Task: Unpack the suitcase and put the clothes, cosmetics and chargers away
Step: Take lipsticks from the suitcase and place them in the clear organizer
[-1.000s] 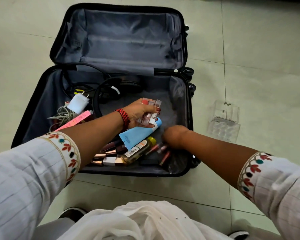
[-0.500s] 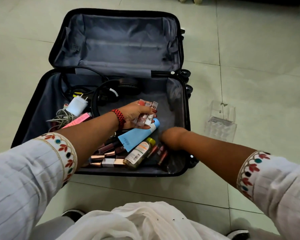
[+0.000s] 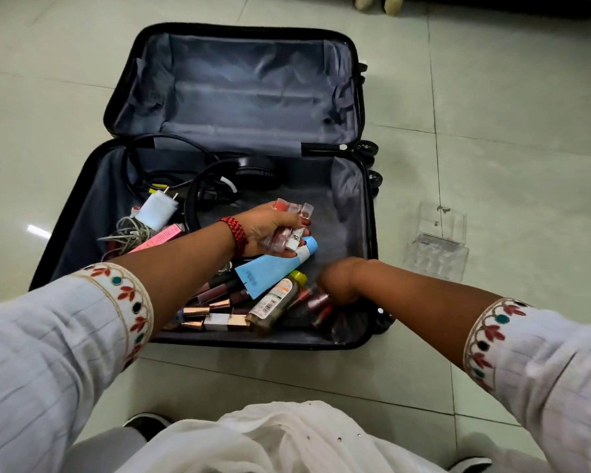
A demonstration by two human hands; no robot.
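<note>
1. Pale green floor tiles [image 3: 492, 165] fill my feed, glossy, with thin grout lines.
2. On them the black suitcase [image 3: 253, 90] lies fully open. I see bare grey lining in the far half, while all the contents sit in the near half.
3. White fabric [image 3: 270, 438] is bunched at the bottom edge of my view, on the lap.
4. A clear acrylic organizer [image 3: 435, 240] stands on the tiles just beside the suitcase's right wall.
5. Black headphones [image 3: 255, 167] and looped black cable lie along the near half's far side.
6. The left hand [image 3: 270, 230], a red thread band at its wrist, hovers over the middle of the near half. Its fingers are curled round a bundle of small lip-gloss tubes [image 3: 287, 208].
7. The right hand [image 3: 338, 283] dips into the near right corner among the cosmetics. Its fingers are hidden and blurred, so I cannot tell whether it grips anything.
8. A blue tube [image 3: 270, 273] lies slanted just under the left hand.
9. An amber bottle [image 3: 275, 302] with a yellow cap rests against the tube's near side.
10. A white charger plug [image 3: 159, 208] sits at the left, touching a coiled grey cable [image 3: 127, 233].
11. Rose-gold lipsticks [image 3: 215, 320] lie along the near wall.
</note>
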